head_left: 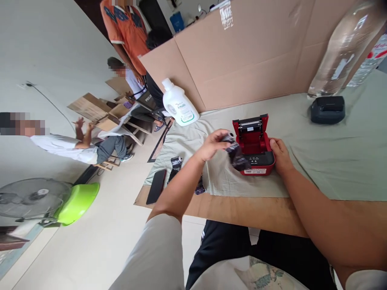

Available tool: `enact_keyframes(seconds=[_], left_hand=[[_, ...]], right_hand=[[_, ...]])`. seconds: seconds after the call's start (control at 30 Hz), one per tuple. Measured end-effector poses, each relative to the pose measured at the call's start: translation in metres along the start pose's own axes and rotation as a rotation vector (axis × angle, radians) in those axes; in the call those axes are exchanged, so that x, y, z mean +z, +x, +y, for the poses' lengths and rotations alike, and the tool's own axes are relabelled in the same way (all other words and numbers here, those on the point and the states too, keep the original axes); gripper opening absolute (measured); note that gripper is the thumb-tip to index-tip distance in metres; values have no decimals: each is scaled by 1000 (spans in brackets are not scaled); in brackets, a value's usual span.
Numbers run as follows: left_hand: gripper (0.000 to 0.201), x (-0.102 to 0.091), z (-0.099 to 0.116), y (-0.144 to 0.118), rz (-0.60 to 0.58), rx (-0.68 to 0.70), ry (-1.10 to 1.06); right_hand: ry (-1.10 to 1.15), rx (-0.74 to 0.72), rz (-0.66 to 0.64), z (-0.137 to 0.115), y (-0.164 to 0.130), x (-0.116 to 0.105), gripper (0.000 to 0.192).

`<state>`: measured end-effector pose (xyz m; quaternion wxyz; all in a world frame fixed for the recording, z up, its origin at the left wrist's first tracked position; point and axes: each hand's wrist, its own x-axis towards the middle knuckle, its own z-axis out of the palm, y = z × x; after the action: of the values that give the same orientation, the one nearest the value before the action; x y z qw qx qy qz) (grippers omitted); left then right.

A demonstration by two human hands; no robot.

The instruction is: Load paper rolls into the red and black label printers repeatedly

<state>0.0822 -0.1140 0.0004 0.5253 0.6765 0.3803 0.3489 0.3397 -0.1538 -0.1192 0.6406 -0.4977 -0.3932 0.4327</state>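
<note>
A small red label printer (254, 141) sits with its lid up on a grey-green cloth (332, 157) that covers the table. My left hand (215, 144) grips a crumpled dark cloth (237, 156) and presses it against the printer's left front. My right hand (279, 155) rests against the printer's right side and holds it in place. The printer's open bay looks dark red inside.
A white detergent bottle (179, 104) lies at the back left, a black phone (156, 186) and a black roll (176, 161) near the left edge, a black device (328, 108) and clear bottles (347, 46) at the back right. Cardboard walls (256, 56) stand behind. Three people sit or stand at left.
</note>
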Motion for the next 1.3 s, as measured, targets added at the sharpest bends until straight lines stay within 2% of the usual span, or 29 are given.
enact_keyframes(seconds=[0.1,0.17,0.23,0.3,0.37,0.53,0.67,0.77,0.87,0.93,1.0,1.07,1.17,1.23,1.3], left_hand=[[54,-66,-11,-22,110,-255,101],[53,-101,-25,-37,157,-415,364],[47,-125,-41,-49,200,-523,659],[42,-138,-55,-59,235,-568,832],[42,-147,-64,-66,272,-567,888],[49,-175,-67,-80,407,-639,1005],[39,-184,-65,-97,301,-712,1008],[38,-181,-63,-107,270,-700,1042],[36,-182,-50,-106,298,-713,1091],[34,-181,-29,-99,316,-726,1121],[33,-172,2,-90,262,-743,1068],[35,-148,41,-82,63,-751,838],[43,-89,97,-73,-359,-627,467],[43,-45,118,-65,-591,-575,328],[40,-7,120,-50,-787,-507,235]], right_hand=[[-10,-1,18,-3,-2,1,47],[-11,4,36,-5,-3,2,46],[-20,0,51,-7,-3,2,46],[-36,-9,52,-8,-3,2,46],[-48,-11,40,-8,-4,2,46],[-43,5,36,-7,-3,2,47],[-37,13,47,-5,-2,2,46],[-37,2,34,-3,-1,1,46],[-24,-19,28,-2,0,2,46],[-22,-10,23,-2,0,2,47],[-30,5,21,-3,0,3,49],[-32,13,24,-4,-1,4,50],[-24,31,33,-5,-1,5,52],[-31,34,36,-4,-1,4,53],[-45,25,36,-2,-1,4,54]])
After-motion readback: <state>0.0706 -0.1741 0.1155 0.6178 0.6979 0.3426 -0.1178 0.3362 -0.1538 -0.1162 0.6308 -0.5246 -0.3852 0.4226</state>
